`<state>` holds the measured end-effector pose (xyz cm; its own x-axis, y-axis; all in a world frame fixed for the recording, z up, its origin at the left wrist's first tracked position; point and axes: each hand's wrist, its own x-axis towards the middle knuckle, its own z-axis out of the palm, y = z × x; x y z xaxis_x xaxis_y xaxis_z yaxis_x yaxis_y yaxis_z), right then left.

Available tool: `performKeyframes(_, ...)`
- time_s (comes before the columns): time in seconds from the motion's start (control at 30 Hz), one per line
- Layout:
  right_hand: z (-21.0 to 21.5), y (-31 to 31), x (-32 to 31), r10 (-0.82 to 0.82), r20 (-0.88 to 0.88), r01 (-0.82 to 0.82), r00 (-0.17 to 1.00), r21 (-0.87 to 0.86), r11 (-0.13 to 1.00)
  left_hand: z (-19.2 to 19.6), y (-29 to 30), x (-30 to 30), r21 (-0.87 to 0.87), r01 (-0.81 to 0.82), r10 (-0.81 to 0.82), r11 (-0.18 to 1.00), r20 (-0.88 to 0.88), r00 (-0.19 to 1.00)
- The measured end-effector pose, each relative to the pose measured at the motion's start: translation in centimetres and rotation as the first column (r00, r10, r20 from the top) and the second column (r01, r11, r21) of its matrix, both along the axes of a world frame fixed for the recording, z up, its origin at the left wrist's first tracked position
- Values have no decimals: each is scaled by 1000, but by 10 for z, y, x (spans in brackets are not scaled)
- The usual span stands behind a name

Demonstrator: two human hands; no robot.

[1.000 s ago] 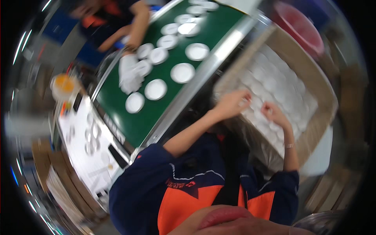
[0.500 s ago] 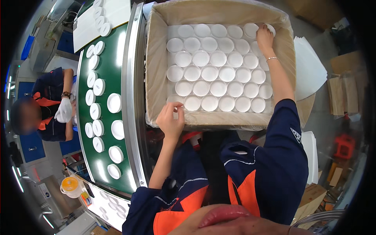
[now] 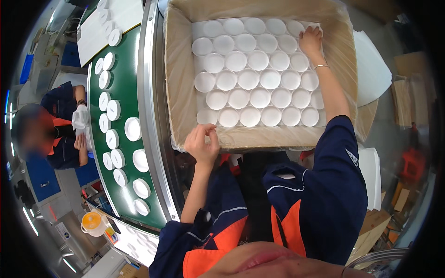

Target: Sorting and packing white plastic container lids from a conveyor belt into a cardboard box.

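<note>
White discs (image 3: 270, 78) are laid flat in staggered rows inside a film-lined cardboard box (image 3: 340, 78); no long axis is given by their round outlines. The far row's rightmost visible disc (image 3: 295, 28) is placed just left of the right hand (image 3: 310, 41), whose fingers are bent downward; whether anything is grasped cannot be told. The near-left corner disc (image 3: 207, 115) is set just to the far side of the left hand (image 3: 202, 144), its fingers curled, any hold unclear.
</note>
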<state>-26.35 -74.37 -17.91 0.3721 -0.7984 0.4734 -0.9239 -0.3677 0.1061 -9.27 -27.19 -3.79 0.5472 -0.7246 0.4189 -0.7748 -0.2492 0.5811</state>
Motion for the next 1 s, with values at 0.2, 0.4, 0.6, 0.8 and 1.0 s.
performKeyframes(0.2, 30, 3, -39, -51, -45, 63, 998, 354, 933, -16, -11, -14, -91, -10, 12, 996, 24, 1000)
performKeyframes(0.4, 92, 102, -70, 390, 347, -452, 853, 116, 884, -12, 6, -16, 102, 19, -11, 995, -79, 997)
performKeyframes(0.6, 155, 268, -274, -85, 483, 192, 872, -177, 965, -2, 9, -12, 245, 127, -88, 961, -165, 982)
performKeyframes(0.8, 2, 336, -519, -799, 21, 776, 601, 224, 589, 1, 3, -11, 268, 130, -94, 954, -142, 985)
performKeyframes(1.0, -20, 339, -530, -830, -136, 792, 541, 414, 448, -2, 8, -7, 287, 96, -47, 953, -173, 984)
